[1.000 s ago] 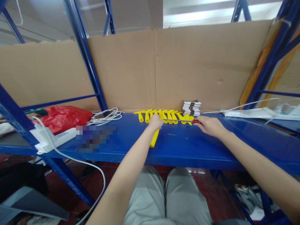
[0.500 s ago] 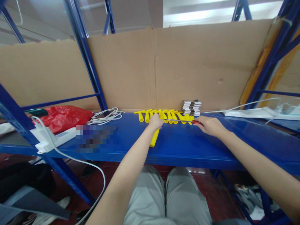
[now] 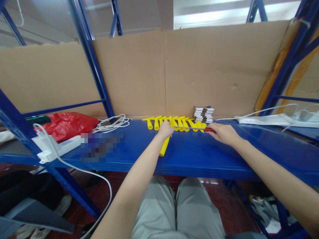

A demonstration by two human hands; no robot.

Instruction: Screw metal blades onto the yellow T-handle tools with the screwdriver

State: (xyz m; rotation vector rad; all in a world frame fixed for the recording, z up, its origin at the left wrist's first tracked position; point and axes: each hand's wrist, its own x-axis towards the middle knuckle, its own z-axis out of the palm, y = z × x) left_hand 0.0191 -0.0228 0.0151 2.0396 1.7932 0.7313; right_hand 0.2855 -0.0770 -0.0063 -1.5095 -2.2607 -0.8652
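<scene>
My left hand is closed around a yellow T-shaped plastic piece, whose tubular handle points down toward the table's front edge. In my right hand is a screwdriver with a red handle, held level. Its long metal shaft reaches left to the head of the yellow piece; my left fingers hide part of that spot, so the exact contact cannot be made out. Behind both hands lies a row of several similar yellow T-shaped pieces.
A stack of small white-and-brown packets stands against the cardboard wall. On the left lie a coiled white cable, a red plastic bag and a power strip. Blue shelf posts flank the blue table.
Both hands keep their places, with the screwdriver against the yellow piece. At the lower left, another person's shoes have shifted slightly.
</scene>
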